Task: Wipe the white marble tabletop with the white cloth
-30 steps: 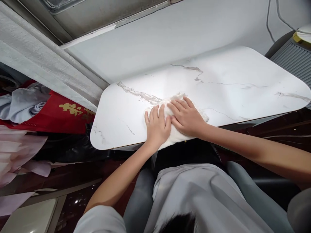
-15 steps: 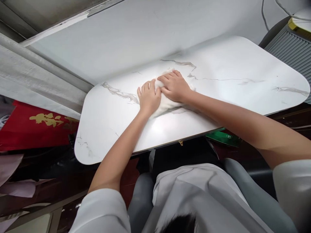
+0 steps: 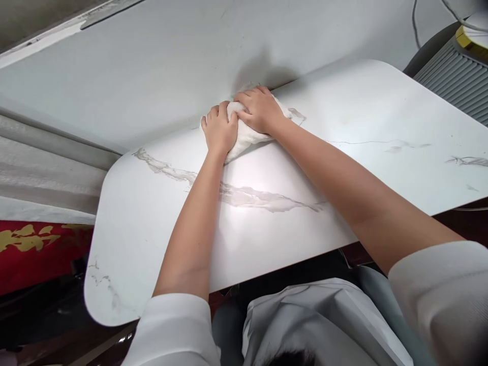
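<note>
A white fluffy cloth (image 3: 244,136) lies bunched on the white marble-patterned table (image 3: 267,223), at its far edge against the pale wall. My left hand (image 3: 218,129) presses down on the cloth's left side, fingers curled over it. My right hand (image 3: 259,110) presses on its right side, fingers bent over the top. The two hands touch each other, and both arms are stretched far forward across the tabletop. Most of the cloth is hidden under my hands.
The pale wall (image 3: 160,71) rises right behind the table. A grey ribbed unit (image 3: 457,76) stands at the far right. Red fabric with gold print (image 3: 34,249) lies low on the left. A grey curtain (image 3: 46,162) hangs at the left.
Both hands have pushed the cloth away from me, from near the table's front edge to its far edge by the wall. My arms are now fully stretched.
</note>
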`<state>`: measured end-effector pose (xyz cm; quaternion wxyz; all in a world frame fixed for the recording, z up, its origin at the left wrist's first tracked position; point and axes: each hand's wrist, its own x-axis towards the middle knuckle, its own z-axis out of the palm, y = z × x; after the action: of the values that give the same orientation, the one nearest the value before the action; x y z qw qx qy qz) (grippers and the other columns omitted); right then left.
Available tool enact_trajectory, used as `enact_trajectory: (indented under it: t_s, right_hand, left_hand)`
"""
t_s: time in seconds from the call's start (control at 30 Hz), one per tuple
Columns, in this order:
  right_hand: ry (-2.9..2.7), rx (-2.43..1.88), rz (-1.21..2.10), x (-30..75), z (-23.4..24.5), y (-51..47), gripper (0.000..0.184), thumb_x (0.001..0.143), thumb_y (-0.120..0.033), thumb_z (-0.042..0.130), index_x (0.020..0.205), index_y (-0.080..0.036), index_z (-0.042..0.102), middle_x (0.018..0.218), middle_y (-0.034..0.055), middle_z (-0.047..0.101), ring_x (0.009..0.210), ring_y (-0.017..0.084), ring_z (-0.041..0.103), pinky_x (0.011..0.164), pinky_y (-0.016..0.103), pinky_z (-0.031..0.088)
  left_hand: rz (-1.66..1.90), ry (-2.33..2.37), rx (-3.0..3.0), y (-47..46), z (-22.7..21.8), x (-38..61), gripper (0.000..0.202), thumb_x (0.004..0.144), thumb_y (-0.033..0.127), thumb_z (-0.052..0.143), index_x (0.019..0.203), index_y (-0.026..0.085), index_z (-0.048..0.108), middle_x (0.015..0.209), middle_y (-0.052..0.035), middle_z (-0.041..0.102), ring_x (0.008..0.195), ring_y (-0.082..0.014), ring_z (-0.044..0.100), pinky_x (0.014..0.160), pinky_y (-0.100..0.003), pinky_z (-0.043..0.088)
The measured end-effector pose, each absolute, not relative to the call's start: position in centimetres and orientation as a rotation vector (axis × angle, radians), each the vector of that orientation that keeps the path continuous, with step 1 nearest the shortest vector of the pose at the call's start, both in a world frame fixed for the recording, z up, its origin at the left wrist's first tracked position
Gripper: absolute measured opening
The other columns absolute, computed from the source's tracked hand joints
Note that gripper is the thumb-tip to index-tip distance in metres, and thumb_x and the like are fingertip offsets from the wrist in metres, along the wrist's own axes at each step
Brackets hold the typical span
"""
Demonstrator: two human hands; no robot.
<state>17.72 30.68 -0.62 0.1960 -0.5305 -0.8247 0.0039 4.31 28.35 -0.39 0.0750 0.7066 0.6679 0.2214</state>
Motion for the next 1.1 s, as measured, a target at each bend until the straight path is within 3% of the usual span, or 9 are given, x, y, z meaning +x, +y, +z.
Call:
enact_trajectory:
  t_s: [0.17, 0.37, 0.57, 0.63, 0.77, 1.1]
  right_hand:
    - [-2.326, -1.603, -0.02, 17.5, -0.7, 32.9, 0.05, 0.096, -0.051, 0.024, 0.121, -0.021, 0.055, 0.122, 0.0069, 0.062, 0.115, 0.024, 0.048, 0.109, 0.043, 0.033]
    - [-2.353, -1.505, 0.03, 17.9, -1.3, 33.6, 0.066, 0.098, -0.062, 0.009, 0.125, -0.018, 0.05, 0.119, 0.0077, 0.062, 0.118, 0.024, 0.042, 0.117, 0.049, 0.016]
    - [-2.348, -1.464, 0.009, 18.4, -1.4, 31.7, 0.083, 0.093, -0.06, -0.001, 0.123, -0.007, 0.056, 0.123, 0.0105, 0.063, 0.115, 0.021, 0.05, 0.11, 0.043, 0.028]
    - [-2.323, -1.446, -0.005, 18.8, -1.3, 30.3, 0.075, 0.096, -0.051, 0.004, 0.125, -0.008, 0.058, 0.126, 0.0099, 0.063, 0.116, 0.022, 0.053, 0.112, 0.043, 0.027]
    - [-2.307, -1.453, 0.015, 19.8, -1.0, 27.0, 0.046, 0.097, -0.03, 0.03, 0.13, -0.012, 0.056, 0.134, 0.0098, 0.059, 0.126, 0.024, 0.05, 0.118, 0.044, 0.024]
    - [-2.306, -1.418, -0.044, 23.4, -1.4, 16.1, 0.046, 0.095, -0.031, 0.033, 0.132, -0.015, 0.054, 0.134, 0.0127, 0.058, 0.127, 0.031, 0.048, 0.116, 0.054, 0.024]
  left_hand:
    - [0.634, 2.04, 2.084, 29.4, -0.1, 4.6, 0.04, 0.098, 0.031, 0.036, 0.135, 0.032, 0.051, 0.139, -0.0045, 0.054, 0.138, -0.0257, 0.042, 0.121, -0.041, 0.023]
    - [0.655, 2.032, 2.105, 28.9, -0.3, 4.7, 0.04, 0.1, 0.03, 0.031, 0.137, 0.026, 0.046, 0.142, -0.0003, 0.053, 0.135, -0.0218, 0.042, 0.123, -0.042, 0.017]
    - [0.676, 2.003, 2.084, 27.8, -0.5, 5.0, 0.043, 0.097, 0.032, 0.036, 0.137, 0.034, 0.051, 0.147, -0.0014, 0.052, 0.142, -0.0233, 0.039, 0.124, -0.046, 0.015]
    - [0.693, 1.989, 2.094, 27.1, -0.6, 5.2, 0.044, 0.096, 0.033, 0.037, 0.137, 0.036, 0.051, 0.147, -0.0008, 0.052, 0.143, -0.0218, 0.038, 0.124, -0.046, 0.014]
    - [0.714, 1.975, 2.113, 24.4, -0.8, 6.0, 0.044, 0.096, 0.032, 0.038, 0.138, 0.035, 0.052, 0.147, -0.0018, 0.053, 0.142, -0.021, 0.039, 0.125, -0.047, 0.013]
    - [0.586, 1.89, 2.258, 14.0, -0.3, 8.7, 0.048, 0.099, 0.031, 0.035, 0.145, 0.023, 0.047, 0.151, -0.0102, 0.048, 0.143, -0.0241, 0.039, 0.124, -0.051, 0.015]
